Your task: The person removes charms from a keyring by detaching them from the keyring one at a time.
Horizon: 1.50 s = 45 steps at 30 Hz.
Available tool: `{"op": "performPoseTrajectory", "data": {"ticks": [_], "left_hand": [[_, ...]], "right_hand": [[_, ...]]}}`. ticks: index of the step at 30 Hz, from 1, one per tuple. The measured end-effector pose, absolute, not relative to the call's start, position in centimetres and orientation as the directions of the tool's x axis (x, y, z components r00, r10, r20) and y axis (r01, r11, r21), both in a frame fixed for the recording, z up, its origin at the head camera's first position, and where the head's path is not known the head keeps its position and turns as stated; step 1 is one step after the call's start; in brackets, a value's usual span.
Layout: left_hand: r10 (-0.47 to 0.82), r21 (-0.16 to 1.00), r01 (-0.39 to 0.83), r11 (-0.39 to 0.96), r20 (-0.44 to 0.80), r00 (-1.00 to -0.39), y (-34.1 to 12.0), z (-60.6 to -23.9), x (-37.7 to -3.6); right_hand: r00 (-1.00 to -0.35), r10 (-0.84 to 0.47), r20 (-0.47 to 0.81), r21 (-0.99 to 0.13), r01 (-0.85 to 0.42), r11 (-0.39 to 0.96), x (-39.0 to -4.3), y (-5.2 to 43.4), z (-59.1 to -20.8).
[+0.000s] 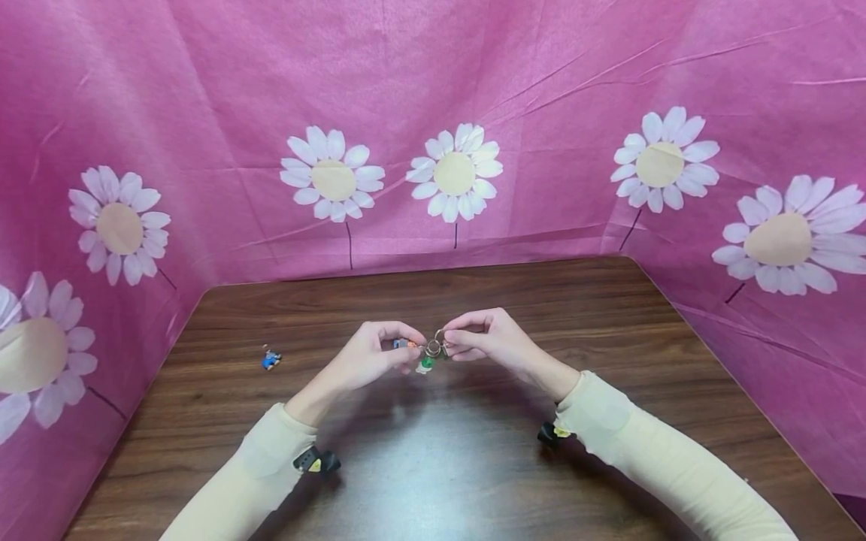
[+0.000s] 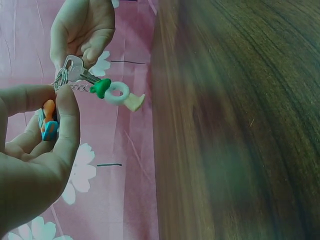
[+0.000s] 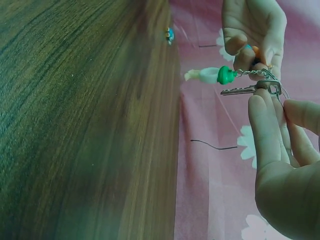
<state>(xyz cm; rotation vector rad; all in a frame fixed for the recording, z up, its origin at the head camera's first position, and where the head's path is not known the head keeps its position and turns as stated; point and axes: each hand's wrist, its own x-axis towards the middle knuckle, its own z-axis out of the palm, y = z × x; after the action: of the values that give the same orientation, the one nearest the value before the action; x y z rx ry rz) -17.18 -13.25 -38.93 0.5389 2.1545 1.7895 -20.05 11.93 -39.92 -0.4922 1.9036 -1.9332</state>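
Note:
Both hands meet above the middle of the wooden table (image 1: 473,466). My right hand (image 1: 483,340) pinches a metal key ring (image 1: 436,342) that carries a silver key (image 3: 245,90) and a green-and-white charm (image 2: 114,93) on a short chain. My left hand (image 1: 379,353) pinches the ring's other side (image 2: 59,80) and also holds a small orange-and-blue charm (image 2: 48,120) against its fingers. The green charm (image 1: 426,364) dangles just below the hands.
A small blue-and-orange charm (image 1: 271,359) lies on the table to the left of the hands. Pink cloth with white daisies (image 1: 453,173) walls in the table at the back and both sides. Black wrist cameras (image 1: 316,460) sit under both sleeves.

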Motion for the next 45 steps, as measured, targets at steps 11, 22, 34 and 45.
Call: {"op": "performPoseTrajectory", "data": {"ticks": [11, 22, 34, 45], "left_hand": [[0.448, 0.989, 0.085, 0.123, 0.021, -0.894, -12.93, -38.87, -17.25], [0.521, 0.993, 0.038, 0.11, -0.025, -0.853, -12.96, -39.03, -17.29], [0.659, 0.986, 0.033, 0.163, -0.083, -0.748, -13.06, -39.04, -17.52], [0.629, 0.964, 0.112, 0.24, -0.067, -0.774, -12.84, -39.14, -17.68]], "right_hand": [[-0.858, -0.512, -0.043, -0.999, 0.048, 0.004, -20.03, 11.77, -40.12], [-0.861, -0.507, -0.045, -0.999, 0.051, 0.001, -20.09, 11.71, -39.93], [-0.845, -0.534, 0.03, -0.999, -0.05, 0.023, -19.97, 11.75, -40.31], [-0.821, -0.567, 0.071, -0.995, -0.094, 0.012, -19.89, 11.65, -40.5]]}}
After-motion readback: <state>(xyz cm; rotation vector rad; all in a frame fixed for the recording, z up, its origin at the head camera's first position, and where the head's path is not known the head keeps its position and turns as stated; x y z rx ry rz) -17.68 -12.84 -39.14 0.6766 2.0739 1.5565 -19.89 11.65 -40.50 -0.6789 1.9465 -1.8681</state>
